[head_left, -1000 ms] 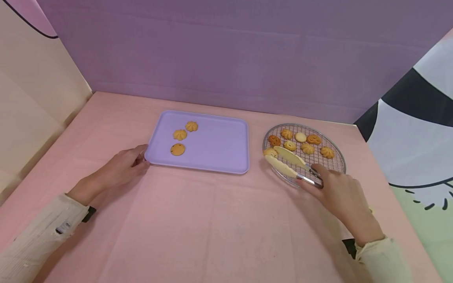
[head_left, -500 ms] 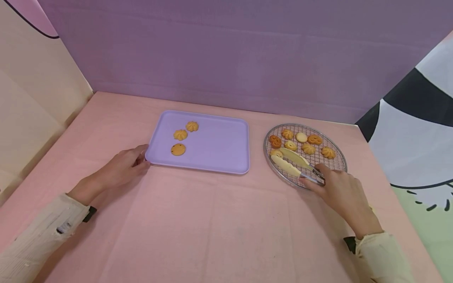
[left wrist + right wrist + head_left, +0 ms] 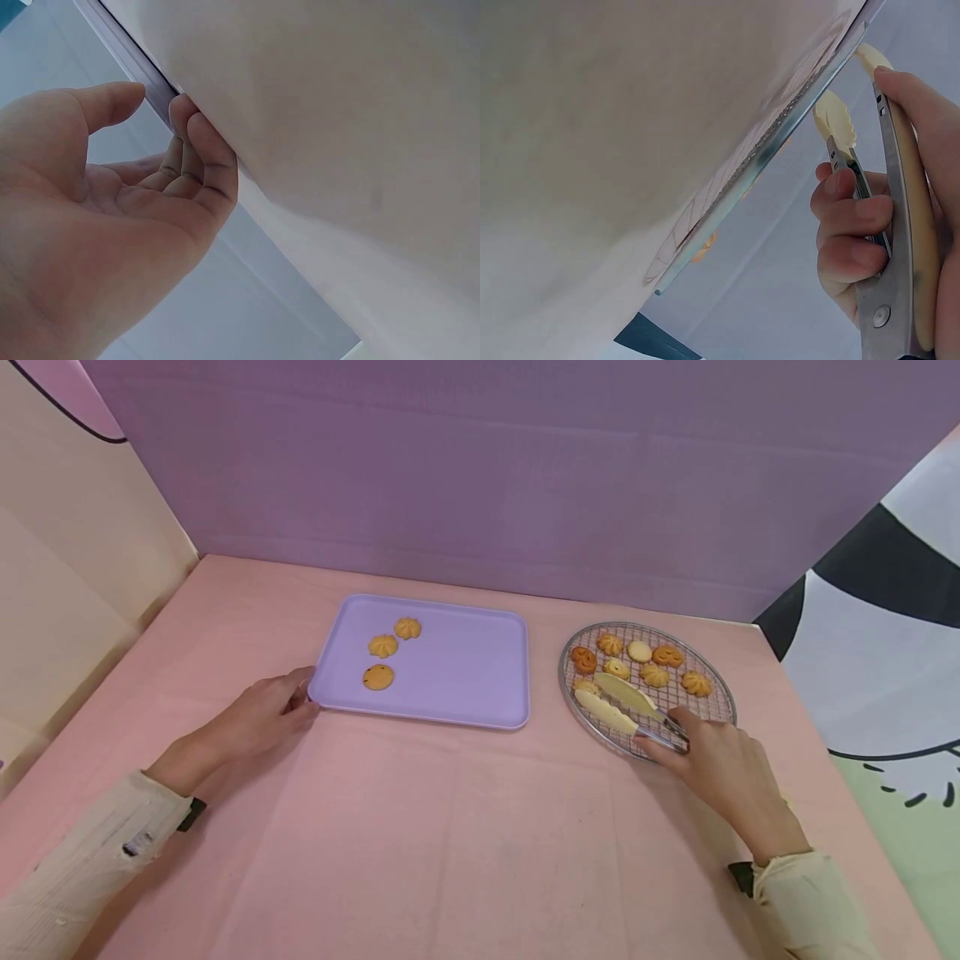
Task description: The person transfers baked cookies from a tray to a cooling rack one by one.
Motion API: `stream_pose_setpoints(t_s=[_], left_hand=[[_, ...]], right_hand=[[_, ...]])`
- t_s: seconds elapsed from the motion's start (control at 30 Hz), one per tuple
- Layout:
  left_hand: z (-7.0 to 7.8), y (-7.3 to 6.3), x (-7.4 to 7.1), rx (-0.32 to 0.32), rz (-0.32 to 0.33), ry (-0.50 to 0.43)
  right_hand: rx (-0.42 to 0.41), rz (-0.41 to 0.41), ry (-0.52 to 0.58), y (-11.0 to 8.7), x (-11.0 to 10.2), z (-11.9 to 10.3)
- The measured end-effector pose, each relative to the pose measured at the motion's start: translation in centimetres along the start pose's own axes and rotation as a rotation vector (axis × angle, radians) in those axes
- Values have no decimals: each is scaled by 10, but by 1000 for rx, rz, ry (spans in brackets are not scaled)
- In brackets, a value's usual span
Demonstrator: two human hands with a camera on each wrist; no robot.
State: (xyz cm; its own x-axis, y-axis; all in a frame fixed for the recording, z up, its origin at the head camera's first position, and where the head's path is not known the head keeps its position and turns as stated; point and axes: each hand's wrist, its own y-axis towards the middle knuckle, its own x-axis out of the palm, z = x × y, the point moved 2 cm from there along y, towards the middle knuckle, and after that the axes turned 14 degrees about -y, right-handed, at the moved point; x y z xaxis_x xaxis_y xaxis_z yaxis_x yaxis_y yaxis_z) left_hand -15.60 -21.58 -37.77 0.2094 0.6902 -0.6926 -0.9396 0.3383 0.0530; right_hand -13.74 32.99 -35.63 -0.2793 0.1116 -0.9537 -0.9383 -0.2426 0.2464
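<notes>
**Tongs reach a cookie on the rack**

The right hand (image 3: 723, 768) has its fingers wrapped round the tongs (image 3: 609, 717), whose tips lie beside a cookie (image 3: 584, 684) at the left of the round rack (image 3: 712, 708); whether they grip it is unclear. The left hand (image 3: 258, 717), thumb apart, touches the tray's (image 3: 465, 664) corner.

One cookie (image 3: 583, 683) partly hidden by the tongs (image 3: 606, 711) (outline unclear), both sleeves (image 3: 816, 902) cut off at the head view's edge.
</notes>
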Motion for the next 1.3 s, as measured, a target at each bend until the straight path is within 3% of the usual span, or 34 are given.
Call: stream_pose_setpoints(t_s=[0.17, 0.57, 0.77, 1.07, 1.3], left_hand=[[0, 0, 0, -8, 0, -3], [1, 0, 0, -8, 0, 0], [0, 0, 0, -6, 2, -4], [-1, 0, 0, 27, 11, -2], [-3, 0, 0, 35, 16, 6]], right_hand=[[17, -27, 1, -1, -1, 1], [22, 30, 2, -4, -13, -4], [-17, 33, -13, -4, -21, -16], [-105, 114, -40, 2, -28, -37], [-69, 27, -56, 12, -30, -58]])
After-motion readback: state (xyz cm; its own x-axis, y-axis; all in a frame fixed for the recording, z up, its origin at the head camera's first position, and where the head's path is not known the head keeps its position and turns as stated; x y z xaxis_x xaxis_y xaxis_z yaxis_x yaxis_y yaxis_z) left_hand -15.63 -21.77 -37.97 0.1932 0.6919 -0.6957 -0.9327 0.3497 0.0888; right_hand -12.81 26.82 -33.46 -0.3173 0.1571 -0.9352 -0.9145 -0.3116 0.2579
